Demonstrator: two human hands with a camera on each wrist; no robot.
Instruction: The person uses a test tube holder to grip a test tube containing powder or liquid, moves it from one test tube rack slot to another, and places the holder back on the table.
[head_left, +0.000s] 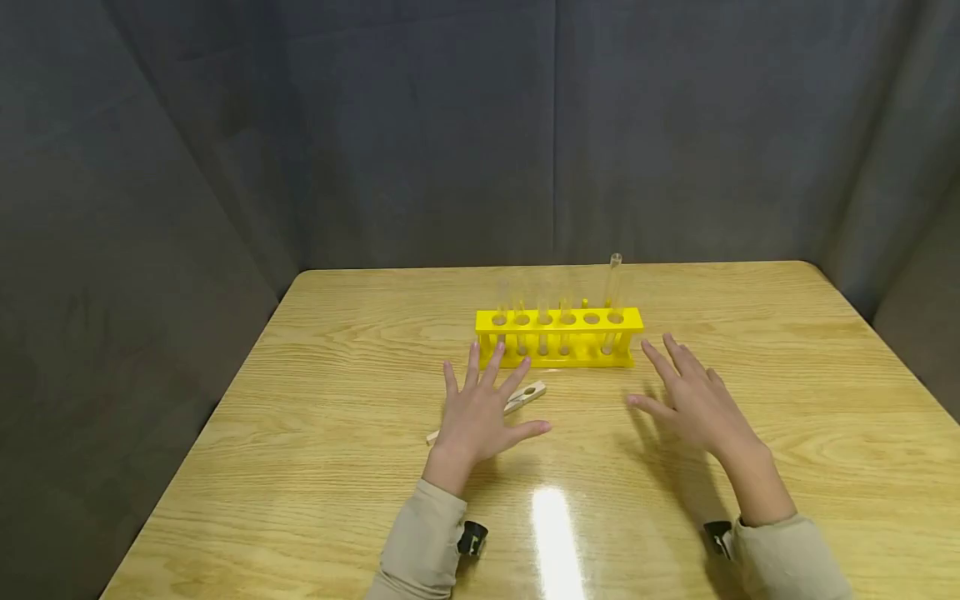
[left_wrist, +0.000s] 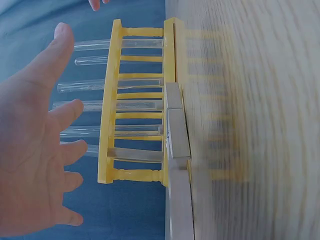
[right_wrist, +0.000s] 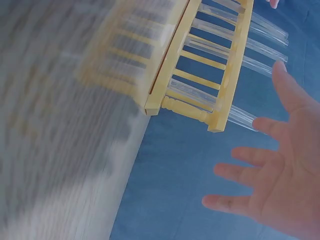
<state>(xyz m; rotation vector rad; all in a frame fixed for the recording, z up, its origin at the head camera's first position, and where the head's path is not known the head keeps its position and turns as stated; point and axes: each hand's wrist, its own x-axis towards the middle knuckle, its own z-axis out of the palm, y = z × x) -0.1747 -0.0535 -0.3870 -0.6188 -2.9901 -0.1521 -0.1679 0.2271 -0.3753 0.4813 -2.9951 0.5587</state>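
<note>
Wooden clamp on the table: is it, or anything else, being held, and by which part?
Nothing is held. The left grip and right grip are both spread and empty; the wooden clamp lies on the table.

- Dark bluish-grey cloth (head_left: pixel 420 150) hangs behind and on both sides, creased, with a vertical seam (head_left: pixel 554 150).
- Pale wood-grained bench (head_left: pixel 345 350), far corners rounded.
- Bright streak of light (head_left: pixel 557 542) reflected on its near surface.
</note>
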